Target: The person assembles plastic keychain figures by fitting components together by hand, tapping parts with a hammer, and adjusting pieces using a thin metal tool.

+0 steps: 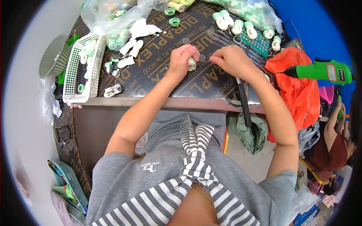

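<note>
My left hand [183, 60] is closed around a small white and green part [192, 64], which shows at its fingertips above the dark printed board. To its right, my right hand [228, 60] is closed, thumb and forefinger pinched on something thin, too small to make out. A clear round disc [202, 58] shows between the two hands, and another disc [186, 40] lies just beyond the left one. Below my right hand, a black-handled tool [243, 101] lies across the table's front edge.
A white basket [70, 81] of parts stands left, beside a round grey basket [55, 56]. White-green pieces [249, 30] lie near a green tray [260, 44] at back right. A green electric screwdriver [320, 71] hangs over a red bag [298, 94]. Another person [332, 147] sits far right.
</note>
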`<state>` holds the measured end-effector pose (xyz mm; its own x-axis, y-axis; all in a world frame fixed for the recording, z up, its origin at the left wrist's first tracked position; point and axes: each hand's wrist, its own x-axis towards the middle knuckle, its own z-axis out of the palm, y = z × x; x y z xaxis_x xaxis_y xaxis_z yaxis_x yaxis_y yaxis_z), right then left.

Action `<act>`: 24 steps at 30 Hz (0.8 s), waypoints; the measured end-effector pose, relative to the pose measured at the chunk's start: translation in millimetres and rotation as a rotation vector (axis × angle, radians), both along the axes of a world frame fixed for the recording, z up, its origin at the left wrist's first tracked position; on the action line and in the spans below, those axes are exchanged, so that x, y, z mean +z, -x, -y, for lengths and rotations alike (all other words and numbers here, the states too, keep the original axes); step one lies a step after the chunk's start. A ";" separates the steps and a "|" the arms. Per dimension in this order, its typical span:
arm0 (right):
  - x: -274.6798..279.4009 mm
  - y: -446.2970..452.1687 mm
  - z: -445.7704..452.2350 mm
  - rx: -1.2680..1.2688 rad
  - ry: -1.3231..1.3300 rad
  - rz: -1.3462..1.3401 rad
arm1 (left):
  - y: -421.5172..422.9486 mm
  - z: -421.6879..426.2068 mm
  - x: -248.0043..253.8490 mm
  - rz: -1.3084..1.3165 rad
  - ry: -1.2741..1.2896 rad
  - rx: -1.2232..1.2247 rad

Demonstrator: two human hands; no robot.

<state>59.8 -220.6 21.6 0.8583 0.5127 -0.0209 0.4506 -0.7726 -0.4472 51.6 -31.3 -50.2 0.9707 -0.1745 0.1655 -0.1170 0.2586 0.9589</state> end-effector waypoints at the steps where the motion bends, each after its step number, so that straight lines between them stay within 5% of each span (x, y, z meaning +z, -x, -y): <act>1: -0.7 0.6 1.6 -0.016 -0.039 -0.048 | -0.1 0.0 0.1 0.001 0.002 -0.005; 9: -8.0 14.7 5.3 -0.096 -0.188 -0.111 | -6.9 -2.7 0.7 0.040 0.025 -0.113; 13: 0.5 46.9 -13.2 -0.148 -0.041 0.129 | -0.5 4.7 4.0 0.109 -0.348 -0.082; 15: 0.5 63.5 -23.5 -0.151 -0.034 0.170 | 4.0 9.8 6.1 0.468 -0.476 0.075; 19: 1.0 91.0 -36.3 -0.130 -0.109 0.215 | 10.8 -2.3 14.8 0.779 -0.684 0.167; 24: -1.7 103.3 -50.8 -0.125 -0.432 0.216 | 37.2 -25.2 20.6 0.685 -0.782 0.245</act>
